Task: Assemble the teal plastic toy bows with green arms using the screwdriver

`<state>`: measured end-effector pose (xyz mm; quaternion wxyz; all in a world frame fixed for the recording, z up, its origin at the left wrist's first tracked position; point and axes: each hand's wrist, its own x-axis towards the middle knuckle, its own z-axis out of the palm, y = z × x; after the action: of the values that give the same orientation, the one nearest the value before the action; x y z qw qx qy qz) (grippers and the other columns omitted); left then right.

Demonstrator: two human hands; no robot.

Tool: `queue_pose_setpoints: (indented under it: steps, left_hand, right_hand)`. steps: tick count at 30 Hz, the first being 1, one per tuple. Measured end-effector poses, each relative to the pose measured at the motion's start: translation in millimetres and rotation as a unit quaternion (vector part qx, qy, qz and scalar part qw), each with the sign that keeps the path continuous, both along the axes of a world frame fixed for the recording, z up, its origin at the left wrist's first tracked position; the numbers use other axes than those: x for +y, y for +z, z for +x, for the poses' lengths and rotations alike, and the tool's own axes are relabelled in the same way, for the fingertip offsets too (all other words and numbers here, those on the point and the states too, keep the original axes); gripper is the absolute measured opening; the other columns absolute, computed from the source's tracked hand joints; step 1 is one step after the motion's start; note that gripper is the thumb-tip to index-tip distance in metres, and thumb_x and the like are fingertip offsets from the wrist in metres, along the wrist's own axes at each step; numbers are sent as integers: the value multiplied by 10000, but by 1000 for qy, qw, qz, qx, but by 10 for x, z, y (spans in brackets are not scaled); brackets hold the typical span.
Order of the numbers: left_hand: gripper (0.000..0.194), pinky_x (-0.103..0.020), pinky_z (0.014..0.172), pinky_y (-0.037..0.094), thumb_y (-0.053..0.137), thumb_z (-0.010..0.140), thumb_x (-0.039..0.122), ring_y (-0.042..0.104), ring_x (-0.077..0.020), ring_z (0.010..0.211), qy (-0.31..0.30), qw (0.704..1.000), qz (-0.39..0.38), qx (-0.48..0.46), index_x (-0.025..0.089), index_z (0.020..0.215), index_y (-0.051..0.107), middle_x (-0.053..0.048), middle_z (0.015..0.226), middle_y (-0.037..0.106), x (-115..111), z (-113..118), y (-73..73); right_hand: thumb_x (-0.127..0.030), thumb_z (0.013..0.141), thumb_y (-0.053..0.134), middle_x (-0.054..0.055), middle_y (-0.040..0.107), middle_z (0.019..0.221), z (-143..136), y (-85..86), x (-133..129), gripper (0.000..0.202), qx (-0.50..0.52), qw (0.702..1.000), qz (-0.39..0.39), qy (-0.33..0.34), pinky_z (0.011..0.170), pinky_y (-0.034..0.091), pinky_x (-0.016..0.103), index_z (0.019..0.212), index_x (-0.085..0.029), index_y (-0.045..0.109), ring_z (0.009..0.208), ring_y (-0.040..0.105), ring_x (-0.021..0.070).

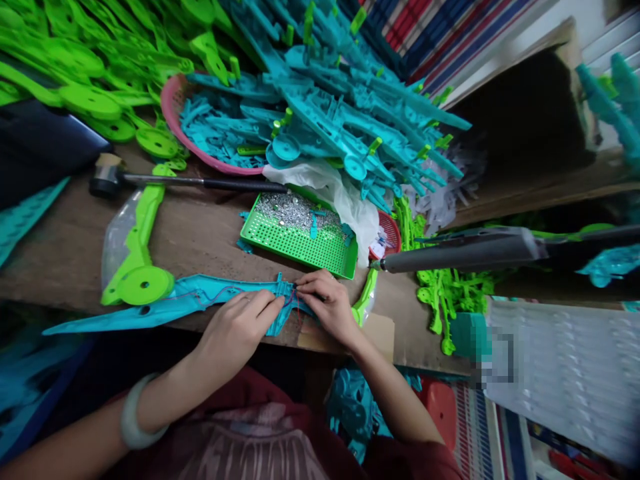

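Note:
A long turquoise plastic toy shell [193, 293] lies along the front edge of the table, open side up, with a thin red wire [220, 291] running inside it. My left hand [245, 327], a pale bangle on its wrist, is closed on the shell near its crosspiece. Opposite it, my right hand [330, 303] pinches at the shell's right end, where loose red wires show by the fingertips. The exact spot it grips is partly hidden by the fingers. A lime green curved piece with a round disc [145, 285] touches the shell's left half.
Behind my hands sits a green perforated tray [295, 241] of small screws. A black-handled hammer [200, 181] lies left of it. Turquoise parts [320, 120] pile over a pink basket [173, 110]. A grey powered screwdriver [460, 253] reaches in from the right. Lime parts [80, 60] heap at back left.

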<state>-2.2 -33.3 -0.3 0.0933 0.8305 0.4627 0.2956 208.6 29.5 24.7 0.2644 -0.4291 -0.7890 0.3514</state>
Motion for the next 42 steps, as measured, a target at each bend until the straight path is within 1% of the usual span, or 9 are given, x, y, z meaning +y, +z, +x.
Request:
queue_pose_setpoints:
  steps: [6, 14, 20, 23, 27, 31, 36, 38, 42]
  left_hand:
    - [240, -377, 728, 526, 470, 995, 113, 649, -236, 793, -2, 1000, 2, -8, 112, 1140, 662, -83, 928, 685, 9, -2, -5]
    - [330, -403, 813, 528, 356, 1009, 82, 653, -256, 848, -27, 995, 94, 17, 48, 1133, 660, -134, 930, 700, 63, 78, 121]
    - [286, -372, 711, 539, 413, 958, 20, 642, -249, 760, -62, 996, 52, 43, 89, 1011, 686, -95, 853, 669, 206, 230, 219]
    - [271, -373, 701, 540, 445, 926, -10, 642, -254, 746, -59, 994, 59, 75, 95, 998, 684, -88, 846, 660, 214, 258, 234]
    - [221, -375, 703, 532, 487, 924, 13, 635, -260, 747, -61, 991, 73, 91, 105, 971, 682, -80, 824, 642, 195, 261, 195]
    - [180, -372, 721, 517, 509, 948, 70, 621, -259, 762, -58, 988, 85, 114, 115, 992, 678, -77, 838, 636, 177, 259, 148]
    - [181, -358, 714, 491, 507, 961, 89, 606, -246, 754, -51, 985, 103, 132, 119, 1020, 676, -70, 862, 644, 158, 274, 146]
    - [188, -357, 708, 484, 495, 972, 100, 604, -244, 744, -45, 983, 100, 146, 130, 1005, 678, -66, 853, 643, 158, 285, 148]
    - [217, -354, 702, 479, 463, 998, 128, 610, -236, 738, -35, 983, 77, 163, 152, 1024, 677, -62, 884, 659, 167, 290, 123]
  right_hand:
    - [-146, 910, 679, 64, 732, 1000, -2, 7, -8, 82, 19, 998, -48, -47, 871, 526, 323, 864, -197, 724, 971, 676, 174]
    - [-148, 965, 588, 62, 675, 939, -98, 74, 67, 128, -119, 993, -15, 19, 843, 514, 305, 916, -173, 703, 912, 634, 171]
    - [-244, 959, 634, 61, 724, 1022, 206, 232, 47, 125, -26, 999, -45, -11, 893, 539, 314, 1012, -182, 728, 975, 675, 167]
    - [-413, 901, 709, 89, 722, 1068, 396, 347, -172, 350, -82, 994, -7, -67, 904, 538, 383, 1163, -182, 680, 1022, 655, 223]
    - [-543, 752, 817, 158, 646, 1214, 366, 299, -426, 796, -223, 974, 34, -34, 955, 516, 511, 1379, -153, 520, 1132, 574, 331]
    - [-347, 868, 742, 157, 606, 1230, 284, 224, -460, 600, -236, 970, 37, -41, 973, 510, 486, 1374, -137, 497, 1160, 541, 308]
    - [-431, 879, 724, 102, 652, 1013, 343, 298, -605, 410, -200, 974, 39, -94, 837, 525, 423, 1148, -146, 604, 980, 552, 269]
    - [-412, 878, 728, 113, 662, 1025, 305, 261, -699, 397, -235, 965, 93, -66, 826, 511, 431, 1146, -142, 614, 975, 539, 284]
    - [-155, 993, 508, 107, 673, 942, 164, 47, -771, 282, -258, 935, 241, -38, 776, 479, 384, 1257, -104, 593, 910, 546, 254]
